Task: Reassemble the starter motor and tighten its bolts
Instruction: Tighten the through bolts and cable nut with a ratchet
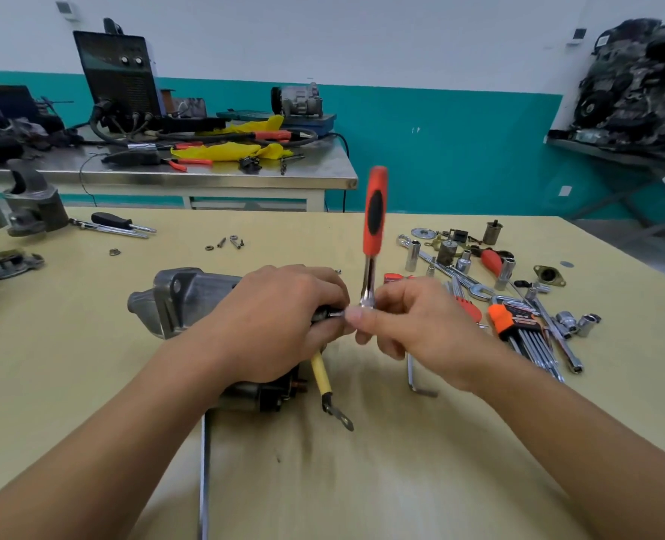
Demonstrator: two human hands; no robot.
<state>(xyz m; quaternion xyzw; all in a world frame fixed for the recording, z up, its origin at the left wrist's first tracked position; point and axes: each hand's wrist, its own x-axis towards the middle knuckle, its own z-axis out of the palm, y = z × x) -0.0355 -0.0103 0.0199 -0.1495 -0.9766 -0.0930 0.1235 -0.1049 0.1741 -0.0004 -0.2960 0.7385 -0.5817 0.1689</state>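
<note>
Head view, looking down on a pale yellow-green tabletop (89, 364). Landmark: the grey cast-aluminium starter motor (184, 296), lying on its side at the tabletop's centre, its ribbed nose housing pointing away to the left.

Progress, as a judgement: housing and dark cylindrical body look joined, so main assembly seems done; bolt tightening is under way. How many bolts are already tight cannot be told. A yellow-sleeved cable with a flat metal ring terminal (329, 387) hangs loose off the motor's near right end, not yet connected.

Left hand (280, 325) is clamped over the motor's right half, fingers wrapped around the body, steadying it. Right hand (413, 329) is closed in a pinch, thumb and fingertips on the chrome head of a ratchet wrench with an orange-and-black grip (374, 228), at the motor's right end. Handle stands nearly upright, above the hands. A short bright stub shows between the hands; whether it is a socket, an extension or the bolt, I cannot tell.

Materials: motor casting matt, dull grey, rounded lugs; ratchet shank polished chrome, grip rubbery and oval.

Right of the motor: scattered chrome sockets (414, 255), combination spanners, and a set of hex keys in an orange holder (514, 325). One loose L-shaped hex key (416, 378) lies just beside the right wrist. Beyond the motor: a few small dark screws and washers (225, 242), possibly still to be fitted. Far left of the motor: another grey cast housing (34, 206) and greasy parts.
</note>
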